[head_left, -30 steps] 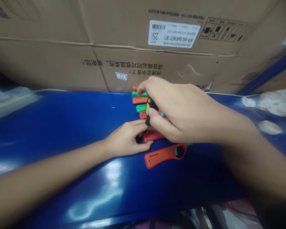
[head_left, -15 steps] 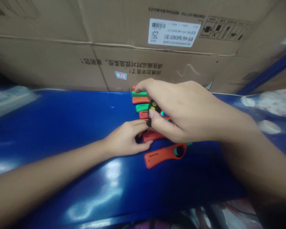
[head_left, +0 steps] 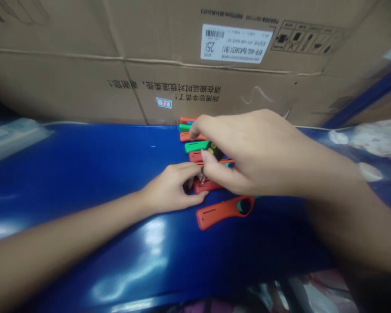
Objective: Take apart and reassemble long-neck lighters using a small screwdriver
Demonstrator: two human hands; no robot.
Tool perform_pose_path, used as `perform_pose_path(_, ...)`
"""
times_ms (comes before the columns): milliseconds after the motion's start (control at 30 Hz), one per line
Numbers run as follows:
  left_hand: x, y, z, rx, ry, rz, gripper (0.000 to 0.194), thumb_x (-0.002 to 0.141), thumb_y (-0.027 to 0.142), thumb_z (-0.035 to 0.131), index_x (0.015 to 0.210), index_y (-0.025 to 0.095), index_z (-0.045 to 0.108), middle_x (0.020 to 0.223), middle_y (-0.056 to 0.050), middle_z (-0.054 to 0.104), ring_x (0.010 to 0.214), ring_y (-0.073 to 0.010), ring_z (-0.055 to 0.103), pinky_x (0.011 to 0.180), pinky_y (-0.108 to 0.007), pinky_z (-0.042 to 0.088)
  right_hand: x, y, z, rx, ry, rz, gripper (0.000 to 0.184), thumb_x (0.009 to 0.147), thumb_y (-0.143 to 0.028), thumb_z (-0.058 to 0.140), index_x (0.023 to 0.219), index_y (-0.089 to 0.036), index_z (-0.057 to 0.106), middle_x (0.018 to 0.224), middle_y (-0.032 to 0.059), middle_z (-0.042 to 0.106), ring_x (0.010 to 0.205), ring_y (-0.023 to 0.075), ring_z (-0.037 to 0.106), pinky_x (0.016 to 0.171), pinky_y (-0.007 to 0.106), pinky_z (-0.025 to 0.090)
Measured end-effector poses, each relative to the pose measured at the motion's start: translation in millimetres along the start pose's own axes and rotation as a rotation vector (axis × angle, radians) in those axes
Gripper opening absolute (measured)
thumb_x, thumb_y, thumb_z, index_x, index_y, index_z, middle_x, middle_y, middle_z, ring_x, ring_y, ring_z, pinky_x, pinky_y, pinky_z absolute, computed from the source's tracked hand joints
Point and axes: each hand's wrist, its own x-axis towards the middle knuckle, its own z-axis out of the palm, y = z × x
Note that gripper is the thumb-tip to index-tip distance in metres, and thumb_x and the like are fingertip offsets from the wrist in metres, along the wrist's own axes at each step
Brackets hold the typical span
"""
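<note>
- Black-and-yellow screwdriver (head_left: 215, 150), pinched in the right hand (head_left: 257, 148), leans further right than earlier, its tip at the red plastic lighter (head_left: 210, 186) on the glossy blue shelf (head_left: 101, 161).
- Left hand (head_left: 172, 189) grips that lighter's end; work there looks unfinished.
- Orange plastic lighter (head_left: 220, 213) nearby: done or not, unclear.
</note>
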Motion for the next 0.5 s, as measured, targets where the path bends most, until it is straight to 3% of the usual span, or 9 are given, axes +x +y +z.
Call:
perform_pose_path(167, 0.6, -0.2, -0.1, -0.007, -0.012, -0.007, 0.014, 0.079, 0.024, 0.070, 0.091, 0.018, 0.063, 0.081, -0.001, 0.066, 0.069, -0.0145, 0.063, 0.062, -0.026, 0.049, -4.3, -2.0, -3.6, 0.023, -0.010, -0.036, 0.032, 0.098, -0.039, 0.043, 0.102, -0.014, 0.062, 0.077, 0.0061, 0.066, 0.064, 0.0174, 0.057, 0.057, 0.029, 0.031)
perform_pose_path(300, 0.8, -1.0, -0.1, 0.014, -0.004, 0.023, 0.015, 0.081, 0.027, 0.069, 0.091, 0.018, 0.063, 0.085, -0.003, 0.067, 0.075, -0.0175, 0.065, 0.065, -0.028, 0.051, -6.8, -3.6, -3.4, 0.032, 0.037, -0.037, 0.029, 0.097, -0.033, 0.044, 0.114, -0.014, 0.058, 0.085, 0.0064, 0.068, 0.063, 0.0166, 0.057, 0.055, 0.028, 0.030)
perform_pose_path(433, 1.1, -0.2, -1.0, 0.021, -0.033, 0.000, 0.019, 0.082, 0.027, 0.069, 0.098, 0.018, 0.065, 0.085, -0.003, 0.068, 0.074, -0.0169, 0.064, 0.066, -0.027, 0.052, -4.7, -2.6, -4.1, -0.047, 0.023, -0.036, 0.034, 0.100, -0.040, 0.039, 0.099, -0.015, 0.062, 0.077, 0.0065, 0.065, 0.059, 0.0176, 0.055, 0.054, 0.030, 0.028)
perform_pose_path(500, 1.3, 0.4, -1.5, 0.014, -0.033, 0.005, 0.019, 0.081, 0.027, 0.070, 0.097, 0.018, 0.065, 0.085, -0.003, 0.068, 0.074, -0.0168, 0.064, 0.067, -0.027, 0.052, -3.5, -2.1, -4.4, -0.035, 0.018, -0.054, 0.034, 0.101, -0.035, 0.035, 0.105, -0.015, 0.062, 0.080, 0.0067, 0.066, 0.061, 0.0172, 0.056, 0.054, 0.030, 0.029)
